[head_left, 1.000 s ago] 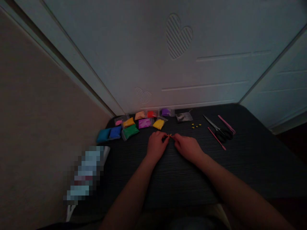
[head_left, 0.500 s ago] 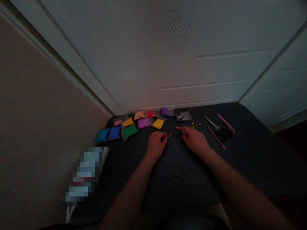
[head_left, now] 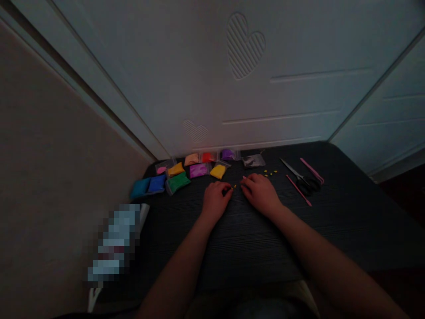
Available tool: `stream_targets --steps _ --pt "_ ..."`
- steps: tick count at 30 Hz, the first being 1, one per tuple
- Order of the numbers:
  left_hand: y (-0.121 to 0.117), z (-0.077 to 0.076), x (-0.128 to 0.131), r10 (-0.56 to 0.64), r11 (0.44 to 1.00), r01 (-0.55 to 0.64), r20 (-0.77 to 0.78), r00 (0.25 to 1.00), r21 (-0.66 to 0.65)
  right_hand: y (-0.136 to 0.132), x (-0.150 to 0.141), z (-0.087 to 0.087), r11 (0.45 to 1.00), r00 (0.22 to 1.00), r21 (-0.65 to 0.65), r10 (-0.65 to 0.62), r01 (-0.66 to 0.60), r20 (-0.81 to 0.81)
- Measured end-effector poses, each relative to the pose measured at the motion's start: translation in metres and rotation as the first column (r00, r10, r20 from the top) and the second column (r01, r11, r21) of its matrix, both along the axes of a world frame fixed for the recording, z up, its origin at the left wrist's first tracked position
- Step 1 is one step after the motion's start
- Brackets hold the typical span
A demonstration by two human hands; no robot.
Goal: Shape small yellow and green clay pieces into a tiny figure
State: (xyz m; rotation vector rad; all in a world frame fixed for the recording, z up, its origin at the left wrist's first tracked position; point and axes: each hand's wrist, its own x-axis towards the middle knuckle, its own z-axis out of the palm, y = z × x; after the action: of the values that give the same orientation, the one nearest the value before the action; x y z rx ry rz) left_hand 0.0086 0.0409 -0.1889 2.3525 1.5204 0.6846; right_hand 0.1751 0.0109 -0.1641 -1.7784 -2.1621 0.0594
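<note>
My left hand (head_left: 216, 199) pinches a small yellow clay piece (head_left: 234, 187) between thumb and fingertips, just above the dark table. A short gap to its right, my right hand (head_left: 261, 192) is closed around a pink modelling tool (head_left: 245, 177). Only one end of the tool shows past the fingers; the rest is hidden in the hand. Beyond the right hand lie several tiny yellow clay pieces (head_left: 270, 173). A bag of yellow clay (head_left: 218, 171) rests beyond the left hand.
Bags of coloured clay, including a green one (head_left: 178, 182) and a blue one (head_left: 156, 184), line the table's back left. A clear bag (head_left: 254, 161) lies behind the hands. Black scissors (head_left: 303, 180), a pink stick (head_left: 299, 190) and pink tweezers (head_left: 312, 170) lie right. A white panel (head_left: 282, 102) stands behind.
My right hand drew back from the left, showing the pink tool, then moved left again towards the yellow piece. My left hand has stayed nearly still, keeping its pinch.
</note>
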Motion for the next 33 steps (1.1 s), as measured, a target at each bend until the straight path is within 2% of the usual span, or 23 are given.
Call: stream_targets --steps 17,26,33 --pt "0.000 0.001 0.000 -0.005 1.000 0.005 0.032 0.999 -0.007 0.007 -0.011 -0.005 0.997 0.998 0.060 0.055 -0.053 -0.034" --pt "0.001 0.000 -0.001 0.003 1.000 -0.001 0.087 0.996 -0.020 0.009 -0.008 -0.006 0.995 0.979 0.081 0.073 -0.059 -0.193" --pt "0.001 0.001 -0.001 0.006 0.999 -0.003 0.111 0.994 -0.036 0.013 -0.006 -0.012 0.991 0.916 0.073 0.128 -0.109 -0.380"
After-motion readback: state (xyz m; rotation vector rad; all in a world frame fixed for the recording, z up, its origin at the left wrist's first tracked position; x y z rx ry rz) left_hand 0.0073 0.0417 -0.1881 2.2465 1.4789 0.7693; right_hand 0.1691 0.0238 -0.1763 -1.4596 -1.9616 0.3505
